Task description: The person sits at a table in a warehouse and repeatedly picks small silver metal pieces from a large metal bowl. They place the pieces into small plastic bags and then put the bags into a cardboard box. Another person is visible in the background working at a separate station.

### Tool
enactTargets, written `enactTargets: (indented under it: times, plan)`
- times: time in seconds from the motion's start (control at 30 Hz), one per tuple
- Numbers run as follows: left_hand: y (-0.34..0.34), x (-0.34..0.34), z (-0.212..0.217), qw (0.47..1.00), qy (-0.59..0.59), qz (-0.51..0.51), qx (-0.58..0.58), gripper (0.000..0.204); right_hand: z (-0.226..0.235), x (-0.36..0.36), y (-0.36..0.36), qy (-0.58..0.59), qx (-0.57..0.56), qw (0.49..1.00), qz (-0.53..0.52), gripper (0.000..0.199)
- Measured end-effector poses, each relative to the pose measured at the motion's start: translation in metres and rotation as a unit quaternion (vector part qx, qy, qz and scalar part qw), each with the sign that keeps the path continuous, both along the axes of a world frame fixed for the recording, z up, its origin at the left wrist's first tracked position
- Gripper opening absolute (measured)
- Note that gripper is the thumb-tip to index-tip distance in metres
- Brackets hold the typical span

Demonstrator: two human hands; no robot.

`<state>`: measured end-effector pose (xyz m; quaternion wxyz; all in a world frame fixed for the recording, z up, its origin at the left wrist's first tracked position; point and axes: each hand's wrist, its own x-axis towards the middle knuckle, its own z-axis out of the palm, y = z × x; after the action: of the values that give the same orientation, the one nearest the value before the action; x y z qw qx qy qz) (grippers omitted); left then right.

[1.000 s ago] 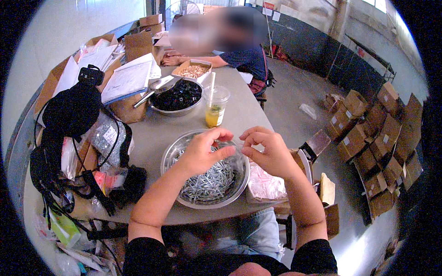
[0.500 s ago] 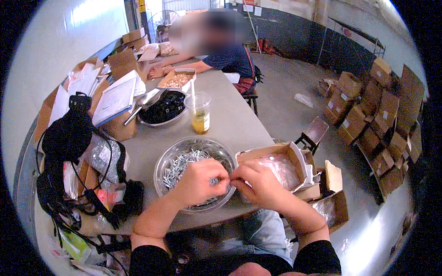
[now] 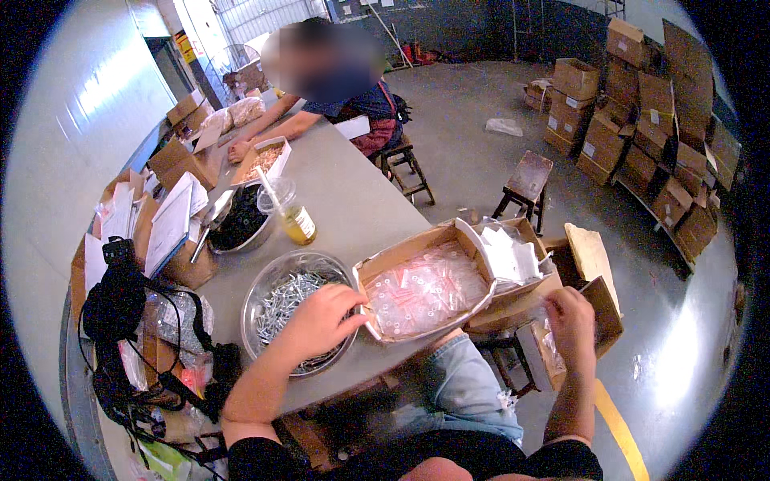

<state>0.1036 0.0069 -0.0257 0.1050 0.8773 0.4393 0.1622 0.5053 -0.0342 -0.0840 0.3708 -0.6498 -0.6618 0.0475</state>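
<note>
My left hand (image 3: 323,319) is over the right side of a clear round bowl (image 3: 250,309) full of silver screws (image 3: 282,309). Its thumb and fingers are apart, their tips by the left wall of a white-edged cardboard box (image 3: 481,268). Inside that box lie clear plastic bags (image 3: 425,297) with small pinkish strips and pale rings. Off the table's right side, my right hand (image 3: 571,321) hangs over a lower open carton (image 3: 605,321). Its fingers are curled together, with a pale, see-through blur at their tips; I cannot make out what it is.
A lidded cup (image 3: 297,220) with yellow drink stands beyond the bowl, near a tray of black parts (image 3: 241,220). Black straps and a bag (image 3: 120,289) crowd the left. Another person (image 3: 345,104) sits at the far end. Stools (image 3: 525,180) and stacked cartons (image 3: 634,120) stand right.
My hands, pinched together over the bowl's right rim before, have parted. The right swung out right over the lower carton; the left stayed by the bowl and spread its fingers. The view turned right.
</note>
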Motion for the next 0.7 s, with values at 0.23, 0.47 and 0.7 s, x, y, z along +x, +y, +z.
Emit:
enactTargets:
  times: [0.23,0.47,0.7]
  plan:
    - [0.085,0.066,-0.037,0.994,0.061,-0.022,-0.086,0.026,-0.049,0.070,-0.028,-0.036,-0.112,0.985,-0.128,0.017]
    - [0.114,0.099,-0.064,0.985,0.116,0.065,-0.106,0.026,-0.045,0.057,-0.018,-0.031,-0.064,0.997,-0.042,0.022]
    - [0.092,0.057,-0.045,0.997,-0.072,-0.034,0.012,0.020,-0.036,0.029,0.003,-0.043,-0.063,0.997,0.025,0.022]
